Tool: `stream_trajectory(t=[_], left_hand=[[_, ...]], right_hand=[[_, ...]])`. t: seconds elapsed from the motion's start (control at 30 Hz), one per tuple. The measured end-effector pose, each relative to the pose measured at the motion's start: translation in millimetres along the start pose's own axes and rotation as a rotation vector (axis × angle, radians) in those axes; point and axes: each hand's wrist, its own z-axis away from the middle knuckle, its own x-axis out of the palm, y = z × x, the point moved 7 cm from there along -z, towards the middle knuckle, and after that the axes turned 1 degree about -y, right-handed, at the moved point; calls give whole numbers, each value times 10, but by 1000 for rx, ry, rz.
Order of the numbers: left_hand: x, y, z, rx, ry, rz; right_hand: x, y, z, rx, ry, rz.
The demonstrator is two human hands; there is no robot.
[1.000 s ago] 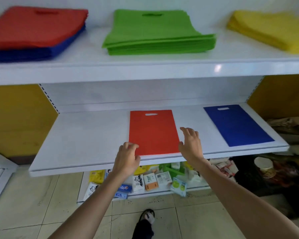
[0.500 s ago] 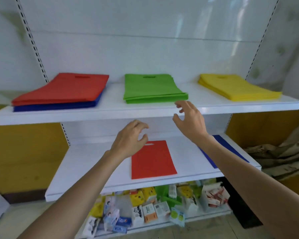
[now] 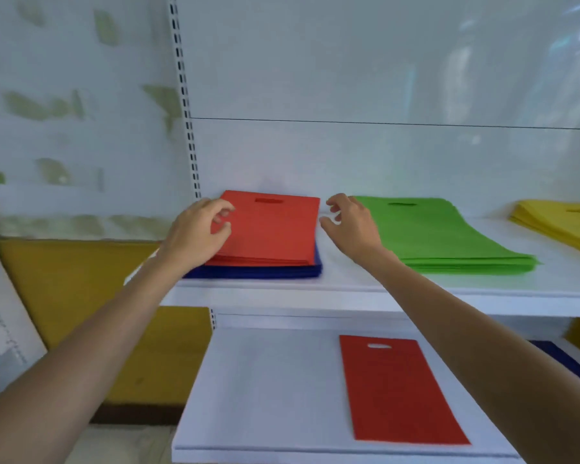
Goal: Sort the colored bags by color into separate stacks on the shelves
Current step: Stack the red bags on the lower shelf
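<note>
Left hand [image 3: 198, 232] lay over the left edge of the red stack [image 3: 275, 229], fingers curled; grip or mere touch, can't tell. Right hand [image 3: 349, 222] was just right of that stack, fingers loosely bent, holding nothing. Red stack sat on a blue stack [image 3: 258, 272] on the upper shelf [image 3: 349, 293]. Green stack [image 3: 442, 232] to its right, yellow stack [image 3: 563, 222] far right. Lower shelf [image 3: 268, 380]: single red bag [image 3: 395, 390] lying flat, blue bag [image 3: 570, 363] at the right edge.
</note>
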Motion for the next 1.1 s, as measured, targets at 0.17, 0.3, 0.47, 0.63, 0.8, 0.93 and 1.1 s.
stream_trajectory(t=[0.17, 0.3, 0.47, 0.63, 0.8, 0.93, 1.1], left_hand=[[116, -1027, -260, -280, -73, -1], [371, -1338, -340, -379, -127, 87], [422, -1436, -291, -450, -26, 180], [322, -1363, -282, -405, 85, 165], [225, -1291, -248, -332, 164, 113], [169, -1213, -250, -238, 207, 73], [86, -1091, -221, -167, 261, 42]], right_hand=[[685, 59, -352, 223, -81, -1], [903, 222, -451, 379, -56, 40], [962, 294, -496, 401, -57, 121], [988, 416, -478, 486, -40, 32], [968, 454, -444, 535, -14, -60], [907, 406, -438, 484, 53, -87], [780, 285, -430, 317, 208, -86]])
